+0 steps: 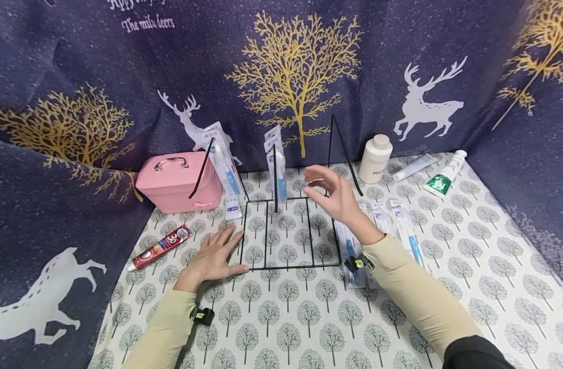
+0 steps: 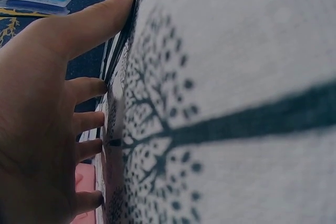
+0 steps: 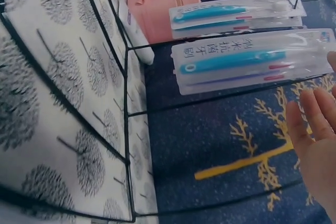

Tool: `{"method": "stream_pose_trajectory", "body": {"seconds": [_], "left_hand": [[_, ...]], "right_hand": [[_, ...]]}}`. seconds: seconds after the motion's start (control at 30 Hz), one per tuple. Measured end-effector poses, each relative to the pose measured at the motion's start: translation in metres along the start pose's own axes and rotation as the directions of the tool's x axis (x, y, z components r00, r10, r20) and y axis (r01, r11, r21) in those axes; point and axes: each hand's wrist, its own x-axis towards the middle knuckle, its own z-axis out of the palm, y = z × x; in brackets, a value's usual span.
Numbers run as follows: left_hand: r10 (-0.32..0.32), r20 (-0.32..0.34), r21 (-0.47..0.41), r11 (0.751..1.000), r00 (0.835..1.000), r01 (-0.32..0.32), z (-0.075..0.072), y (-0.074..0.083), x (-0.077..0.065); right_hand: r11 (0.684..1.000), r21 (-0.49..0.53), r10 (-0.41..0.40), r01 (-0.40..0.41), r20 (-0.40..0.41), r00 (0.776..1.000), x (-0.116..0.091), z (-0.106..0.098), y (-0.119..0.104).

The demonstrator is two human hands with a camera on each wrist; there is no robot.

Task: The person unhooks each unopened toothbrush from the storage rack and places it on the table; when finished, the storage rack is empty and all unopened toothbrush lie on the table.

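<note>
Left hand [image 1: 214, 256]: palm down on the counter [image 1: 288, 328], fingers spread, gripping nothing; thumb tip at the front-left corner of the rack [image 1: 275, 179]. Right hand [image 1: 334, 197]: raised over the rack's right part, fingers curved with the thumb well apart, nothing held.

Packs [image 1: 282, 177]: toothbrushes in clear plastic. Some stand upright about the rack's middle, some lean at its left end, others lie to the right of it. Case [image 1: 180, 174]: left of the rack, toward its rear.

Handling (estimate): packs light; shells thin, slick, slightly springy, likelier to dent or crackle than break. Best hold: gentle pinch across the two long edges near mid-length; broad faces may slip. Rack: thin wire, stiff, probably light, so it could skid or tip if a pack snags. Best hold: low, at a front corner.
</note>
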Motion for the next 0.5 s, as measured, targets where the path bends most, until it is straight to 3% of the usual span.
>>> {"method": "stream_pose_trajectory", "body": {"seconds": [0.5], "left_hand": [[0.021,-0.036,0.004,1.000,0.999,-0.021,0.002,-0.001,-0.001]], "right_hand": [[0.987,0.145,0.068,-0.066,-0.008,0.998,0.015,0.029,0.029]]}}
